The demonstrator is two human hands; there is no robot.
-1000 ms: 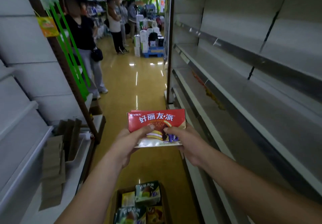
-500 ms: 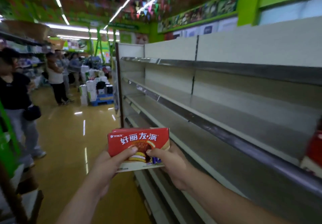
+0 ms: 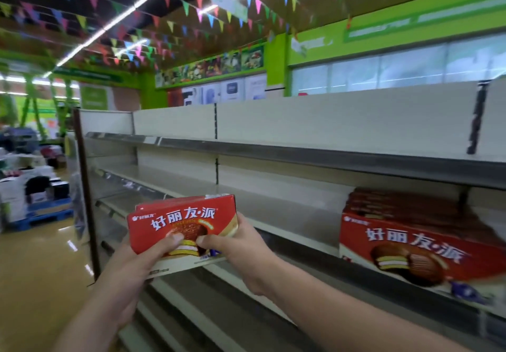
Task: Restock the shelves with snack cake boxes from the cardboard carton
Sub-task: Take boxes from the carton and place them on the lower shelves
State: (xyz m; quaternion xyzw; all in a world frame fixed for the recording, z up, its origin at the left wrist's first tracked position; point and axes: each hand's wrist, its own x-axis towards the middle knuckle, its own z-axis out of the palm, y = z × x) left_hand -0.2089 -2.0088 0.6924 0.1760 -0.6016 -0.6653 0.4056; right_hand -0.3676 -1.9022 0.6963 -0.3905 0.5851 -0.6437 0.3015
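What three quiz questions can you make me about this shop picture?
1. True or false: the left hand and the right hand both hold the red box.
2. The stacked boxes on the shelf lie which way from the red box? A left, B right, C above.
3. Fill in: colourful ___ hang under the ceiling.
Key: 1 true; 2 B; 3 flags.

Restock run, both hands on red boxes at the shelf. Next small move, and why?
Probably carry the held boxes right and forward onto the bare shelf, just left of the shelved stack. The left hand and right hand both grip them in front of that level, and matching red boxes already sit there.
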